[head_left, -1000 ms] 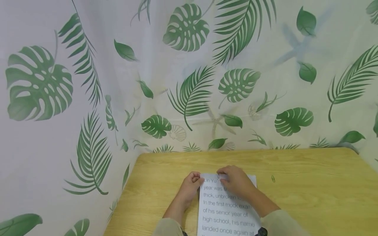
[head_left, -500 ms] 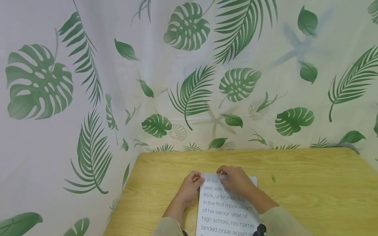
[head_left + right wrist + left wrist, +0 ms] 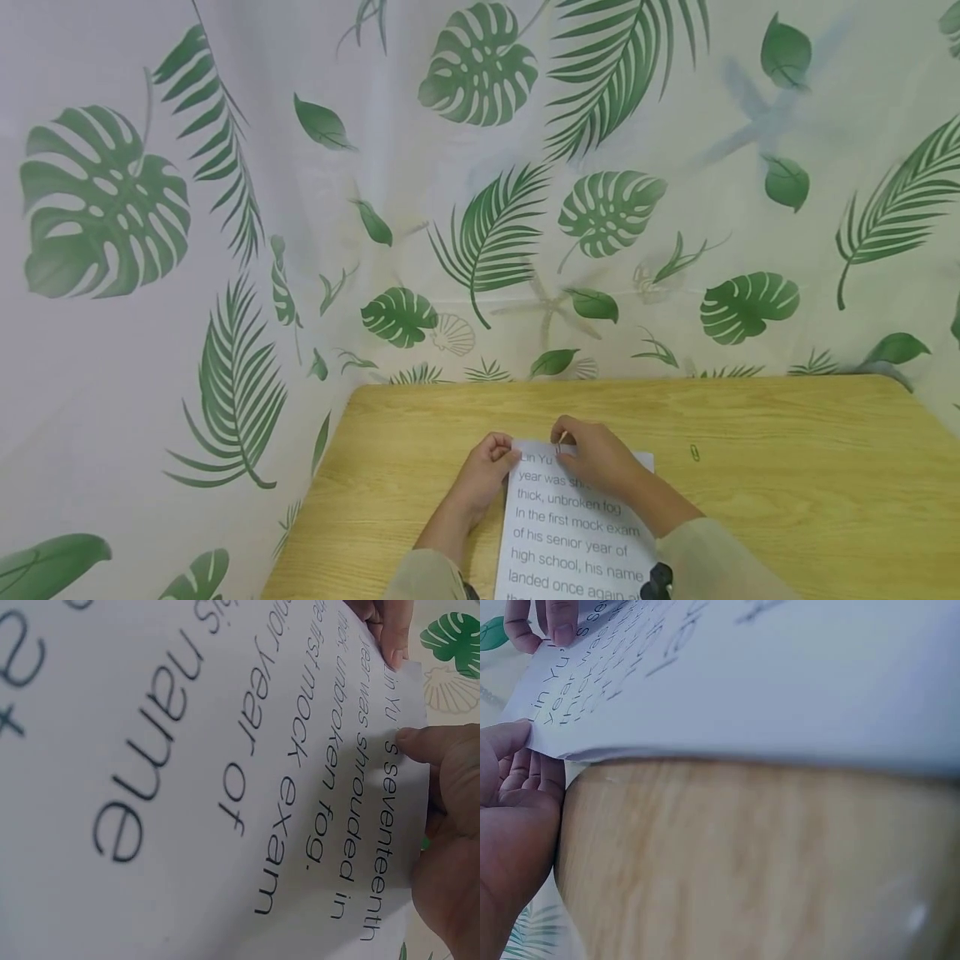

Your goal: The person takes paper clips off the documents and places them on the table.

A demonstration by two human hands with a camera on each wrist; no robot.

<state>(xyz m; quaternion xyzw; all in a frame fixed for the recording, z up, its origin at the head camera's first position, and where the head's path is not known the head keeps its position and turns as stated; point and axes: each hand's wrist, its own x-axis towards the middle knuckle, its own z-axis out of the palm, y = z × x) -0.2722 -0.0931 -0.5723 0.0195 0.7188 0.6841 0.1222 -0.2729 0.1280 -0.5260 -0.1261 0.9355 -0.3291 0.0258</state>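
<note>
Printed paper [image 3: 562, 533], white with large black text, lies in front of me on the table. My left hand [image 3: 483, 475] pinches its upper left corner, thumb on top and fingers beneath, as the left wrist view shows. At the top edge my right hand [image 3: 603, 462] holds a small paper clip [image 3: 558, 448] between thumb and index finger, against the sheet's edge. From the right wrist view, the right thumb [image 3: 420, 742] presses on the first text line; the clip is mostly hidden there. How far the clip sits over the paper I cannot tell.
A second paper clip [image 3: 694, 452], greenish, lies on the wooden table [image 3: 810, 492] to the right of the paper. Behind and to the left hangs a white curtain [image 3: 660, 133] with green leaf prints, meeting the table's far edge.
The view has shifted slightly. The right hand has moved a little, showing a bit more of the text beneath it. Both hands keep their holds.
</note>
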